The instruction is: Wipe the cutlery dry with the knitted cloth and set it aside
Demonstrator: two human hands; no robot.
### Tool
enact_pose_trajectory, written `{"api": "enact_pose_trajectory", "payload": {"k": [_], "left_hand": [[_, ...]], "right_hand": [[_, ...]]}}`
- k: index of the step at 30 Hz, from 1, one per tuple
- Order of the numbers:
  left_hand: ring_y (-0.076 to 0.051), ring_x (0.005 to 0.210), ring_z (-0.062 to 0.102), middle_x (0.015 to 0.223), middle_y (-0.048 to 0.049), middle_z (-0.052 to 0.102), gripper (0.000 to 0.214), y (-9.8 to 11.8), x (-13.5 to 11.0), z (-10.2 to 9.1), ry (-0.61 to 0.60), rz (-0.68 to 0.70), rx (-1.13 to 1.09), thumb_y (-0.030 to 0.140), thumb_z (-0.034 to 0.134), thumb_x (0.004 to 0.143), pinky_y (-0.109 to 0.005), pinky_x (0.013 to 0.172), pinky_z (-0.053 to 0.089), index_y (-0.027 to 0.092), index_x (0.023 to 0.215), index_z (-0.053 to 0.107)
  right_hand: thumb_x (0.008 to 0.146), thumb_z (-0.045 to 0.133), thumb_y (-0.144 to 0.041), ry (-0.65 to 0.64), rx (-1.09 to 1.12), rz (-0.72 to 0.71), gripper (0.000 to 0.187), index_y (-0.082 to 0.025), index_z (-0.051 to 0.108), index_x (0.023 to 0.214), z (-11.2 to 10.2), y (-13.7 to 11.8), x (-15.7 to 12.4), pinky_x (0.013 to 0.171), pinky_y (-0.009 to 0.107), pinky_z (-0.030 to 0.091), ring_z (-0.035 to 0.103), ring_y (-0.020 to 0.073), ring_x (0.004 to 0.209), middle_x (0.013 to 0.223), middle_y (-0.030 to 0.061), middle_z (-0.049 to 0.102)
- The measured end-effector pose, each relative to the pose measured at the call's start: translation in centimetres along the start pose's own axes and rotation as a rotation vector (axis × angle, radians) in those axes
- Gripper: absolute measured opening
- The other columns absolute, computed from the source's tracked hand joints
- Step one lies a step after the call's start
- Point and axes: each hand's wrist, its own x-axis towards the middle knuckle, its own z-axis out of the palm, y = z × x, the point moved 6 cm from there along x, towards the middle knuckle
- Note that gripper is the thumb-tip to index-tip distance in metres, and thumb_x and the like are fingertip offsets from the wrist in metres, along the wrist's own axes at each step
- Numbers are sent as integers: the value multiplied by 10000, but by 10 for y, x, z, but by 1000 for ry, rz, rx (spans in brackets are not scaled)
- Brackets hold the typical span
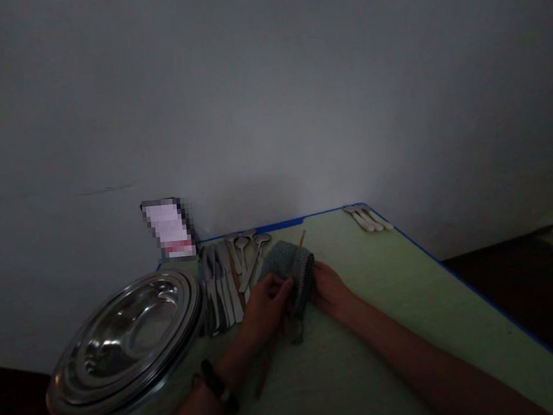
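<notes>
A grey knitted cloth is held up over the table between my two hands. My left hand is closed, its thumb and fingers pinched on a thin wooden chopstick. The chopstick's upper end sticks out above the cloth; its lower part shows dimly below my left wrist. My right hand is closed on the right side of the cloth, its fingertips partly hidden behind the fabric. A loose corner of the cloth hangs down below the hands.
Left of my hands lie several table knives and spoons. A stack of metal plates stands at the table's left edge. A blurred phone leans on the wall. Several forks lie at the green table's back right corner.
</notes>
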Motion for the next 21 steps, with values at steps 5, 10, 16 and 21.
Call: {"api": "enact_pose_trajectory", "payload": {"k": [5,10,16,21], "left_hand": [[-86,333,469,549,51,567,222,6,-4,8,-87,30,76,402,515,798,-178,322,343,183,835,531],[-103,478,459,546,62,504,242,14,-10,17,-223,170,315,350,466,840,-189,440,318,179,973,576],[-130,571,492,642,25,566,258,15,-13,17,-219,192,359,359,422,856,-200,488,329,186,988,561],[-105,463,404,547,55,507,283,10,-10,13,-159,112,291,373,434,838,-182,422,266,179,1025,521]], "right_hand": [[631,640,-292,135,-13,-112,120,-188,602,676,-13,-19,8,482,217,408,512,101,489,547,-51,605],[681,604,-311,411,140,-216,135,-196,543,644,-55,-49,19,492,236,451,550,120,516,543,-56,596],[748,563,-471,453,180,-108,284,-198,511,688,-65,-42,27,476,267,470,559,137,467,492,-42,565],[723,597,-473,317,171,-85,286,-199,517,708,-47,-23,52,472,267,458,558,146,489,494,-46,555]]}}
